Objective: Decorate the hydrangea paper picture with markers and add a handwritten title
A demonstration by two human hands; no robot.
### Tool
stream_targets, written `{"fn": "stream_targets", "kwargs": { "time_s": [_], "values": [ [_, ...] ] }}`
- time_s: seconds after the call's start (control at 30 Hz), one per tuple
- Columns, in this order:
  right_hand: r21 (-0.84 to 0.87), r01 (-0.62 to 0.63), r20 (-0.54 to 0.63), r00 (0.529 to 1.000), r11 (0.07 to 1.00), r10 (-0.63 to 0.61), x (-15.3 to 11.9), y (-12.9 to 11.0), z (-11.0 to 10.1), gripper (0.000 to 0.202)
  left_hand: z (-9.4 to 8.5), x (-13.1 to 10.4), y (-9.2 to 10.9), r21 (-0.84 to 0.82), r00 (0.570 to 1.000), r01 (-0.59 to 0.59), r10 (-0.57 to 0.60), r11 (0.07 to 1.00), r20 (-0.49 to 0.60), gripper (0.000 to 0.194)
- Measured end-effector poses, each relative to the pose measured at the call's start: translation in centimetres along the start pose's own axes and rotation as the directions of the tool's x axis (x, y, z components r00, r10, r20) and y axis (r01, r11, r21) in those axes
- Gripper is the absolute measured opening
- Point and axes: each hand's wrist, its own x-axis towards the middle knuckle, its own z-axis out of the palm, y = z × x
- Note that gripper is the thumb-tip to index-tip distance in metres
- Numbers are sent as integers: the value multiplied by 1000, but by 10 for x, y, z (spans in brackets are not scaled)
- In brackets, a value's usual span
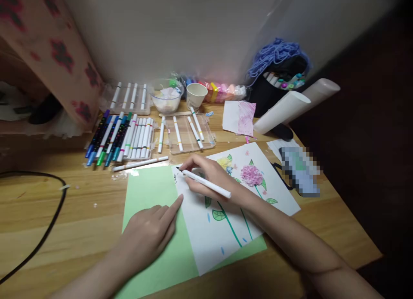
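Note:
My right hand (209, 174) pinches a white marker (208, 183); its dark tip rests near the upper left corner of a white sheet of paper (200, 243), beside small black handwritten strokes (176, 177). On the sheet is a drawing of a pink-purple flower (252, 175), a yellow flower, green leaves and stems; my right hand and forearm hide part of it. Under the sheet lies a light green sheet (145, 187). My left hand (150, 228) lies on the green sheet, its index finger stretched to touch the white sheet's left edge.
Several markers (138, 137) lie in a group at the back left, near an open plastic case (187, 140). A plastic bowl (166, 97), a paper cup (196, 94) and paper rolls (284, 112) stand behind. A black cable (58, 213) crosses the left; a blurred-out object (300, 170) lies right.

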Motion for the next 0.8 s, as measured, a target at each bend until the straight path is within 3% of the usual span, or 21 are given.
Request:
{"fn": "stream_targets", "kwargs": {
  "time_s": [0.3, 0.67, 0.8],
  "values": [
    [78, 71, -8, 997, 994, -71, 4, 17, -11, 12, 0, 0, -8, -5, 999, 2, -2, 1000, -33, 48],
    [94, 268, 27, 962, 959, -271, -2, 23, -17, 8, 14, -14, -21, -66, 992, 100, -95, 993, 83, 48],
    [53, 262, 5, 965, 964, -263, 1, 30, -13, 10, 14, -16, -23, -90, 992, 91, -83, 992, 93, 48]
  ]
}}
